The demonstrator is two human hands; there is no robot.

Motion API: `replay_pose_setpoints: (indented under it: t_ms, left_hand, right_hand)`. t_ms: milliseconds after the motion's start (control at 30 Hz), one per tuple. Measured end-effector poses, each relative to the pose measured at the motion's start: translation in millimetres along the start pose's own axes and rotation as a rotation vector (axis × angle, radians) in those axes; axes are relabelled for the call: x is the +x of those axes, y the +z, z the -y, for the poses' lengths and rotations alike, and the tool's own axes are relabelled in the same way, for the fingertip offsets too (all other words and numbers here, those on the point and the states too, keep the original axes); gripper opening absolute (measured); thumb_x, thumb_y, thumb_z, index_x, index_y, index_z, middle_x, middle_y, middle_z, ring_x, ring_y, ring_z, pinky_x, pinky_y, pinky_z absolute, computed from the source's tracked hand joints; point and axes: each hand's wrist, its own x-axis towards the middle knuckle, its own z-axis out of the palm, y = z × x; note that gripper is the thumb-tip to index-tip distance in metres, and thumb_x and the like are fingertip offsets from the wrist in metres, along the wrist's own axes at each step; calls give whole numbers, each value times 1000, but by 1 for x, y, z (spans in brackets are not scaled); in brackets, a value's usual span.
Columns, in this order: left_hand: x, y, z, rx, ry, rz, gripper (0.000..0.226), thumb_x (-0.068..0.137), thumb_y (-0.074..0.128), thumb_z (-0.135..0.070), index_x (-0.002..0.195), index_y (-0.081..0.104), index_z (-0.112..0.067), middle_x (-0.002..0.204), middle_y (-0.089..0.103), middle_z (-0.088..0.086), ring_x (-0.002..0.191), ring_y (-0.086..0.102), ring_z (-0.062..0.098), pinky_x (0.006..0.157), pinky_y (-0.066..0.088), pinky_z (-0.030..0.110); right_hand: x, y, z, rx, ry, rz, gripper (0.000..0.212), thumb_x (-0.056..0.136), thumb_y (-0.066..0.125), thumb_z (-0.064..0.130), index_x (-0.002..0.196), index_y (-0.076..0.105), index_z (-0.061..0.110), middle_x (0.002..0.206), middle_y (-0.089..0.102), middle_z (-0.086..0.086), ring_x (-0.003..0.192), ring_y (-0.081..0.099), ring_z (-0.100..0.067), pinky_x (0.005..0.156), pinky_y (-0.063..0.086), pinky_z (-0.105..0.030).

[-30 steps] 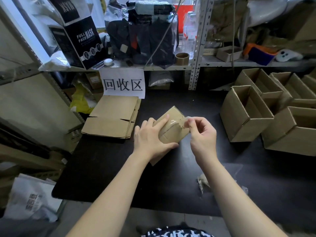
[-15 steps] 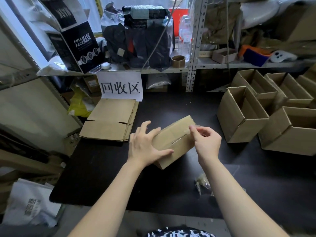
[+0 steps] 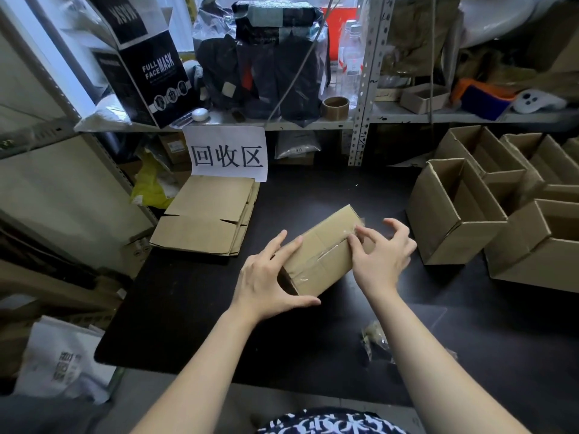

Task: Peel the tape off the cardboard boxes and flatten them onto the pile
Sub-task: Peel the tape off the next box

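Box: the box [image 3: 322, 255] lies on the black bench [image 3: 194, 308], mid-bench between both hands, taped face up.
Long axis: runs diagonally from near-left to far-right. The near-left end looks dark and may be open.
Tape: a clear strip of tape [image 3: 332, 250] follows the seam along that axis and wraps over the near-left end.
Right hand: the right hand [image 3: 383, 258] has thumb and forefinger pinched on the tape near the far-right end, with the other fingers curled clear.
Left hand: the left hand [image 3: 266, 277] clasps the near-left end, fingers laid over the top and thumb on the near side.
Doing it well: likely best to pull low and back along the seam, toward the left hand, while that hand pins the box so it cannot lift or swivel.
Pile: the pile [image 3: 206, 217] of flattened boxes sits far-left, well apart.
Beyond: open boxes [image 3: 454, 214] stand to the right, and a wad of peeled tape [image 3: 374, 339] lies near the front edge.
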Motion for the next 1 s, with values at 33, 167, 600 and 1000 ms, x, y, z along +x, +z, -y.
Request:
replay_pose_setpoints:
  t_ms: [33,167,600,1000]
  left_hand:
    - [0,-1,0,-2,5,19,126,47,75,-90,157,30,-45,166,25,-11,127,55,15,110,42,38]
    - [4,-1,-1,-4,26,96,139,43,83,-81,160,17,-44,168,15,-16,141,42,15,116,36,39]
    - [40,13,-14,-169,-291,-117,120,51,48,-77,161,26,-35,163,32,-13,134,53,22,106,46,43]
    - [33,27,-12,-10,-108,-68,125,52,81,-75,158,26,-37,160,33,-16,129,48,17,99,41,41]
  right_hand:
    - [2,1,-1,-22,-8,-12,10,91,75,33,99,78,30,130,50,5,119,36,-21,99,30,-33]
    - [8,3,-7,-19,-115,-54,11,95,70,22,98,79,18,89,60,3,102,50,-27,84,45,-49]
    - [-43,-20,52,391,-284,611,13,101,60,12,89,66,10,83,66,0,71,59,-19,66,47,-23]
    - [-34,-19,30,375,-17,472,10,96,69,24,87,73,21,101,58,3,102,54,-12,76,38,-9]
